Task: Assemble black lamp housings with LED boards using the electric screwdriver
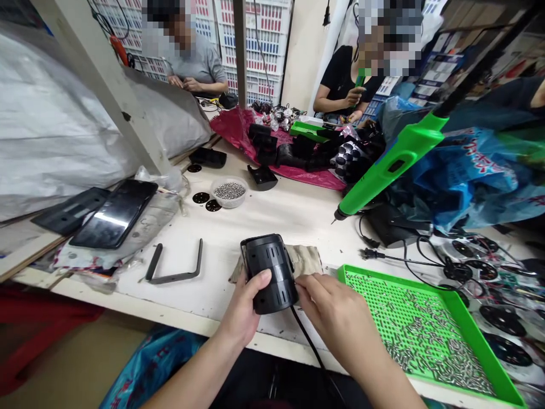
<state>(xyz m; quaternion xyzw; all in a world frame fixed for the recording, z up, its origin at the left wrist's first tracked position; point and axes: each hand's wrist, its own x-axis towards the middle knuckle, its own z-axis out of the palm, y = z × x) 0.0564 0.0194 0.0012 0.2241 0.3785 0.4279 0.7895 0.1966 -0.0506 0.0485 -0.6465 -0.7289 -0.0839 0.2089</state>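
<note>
Black slotted housing (277, 270) in left hand (243, 304), right hand (330, 301) narrow at its side.

The left hand (242, 304) was curled, thumb (260, 280) uppermost — the right hand (336, 309) had its fingers (314, 288) bent (tips partly hidden) — and both bare forearms (191, 369) slanted inward.

One left hand (243, 304) and one right hand (336, 309) are touching one black housing (275, 278).
On the workbench (293, 210), one phone (114, 215) is lying near the left edge, one bracket (175, 278) near the front edge, three thin discs (201, 197) and one bowl (235, 203) toward the back edge; one green tray (479, 341) is sitting right along the front edge, carrying too many screws (462, 360) to count; one green screwdriver (383, 173) is hanging above.
</note>
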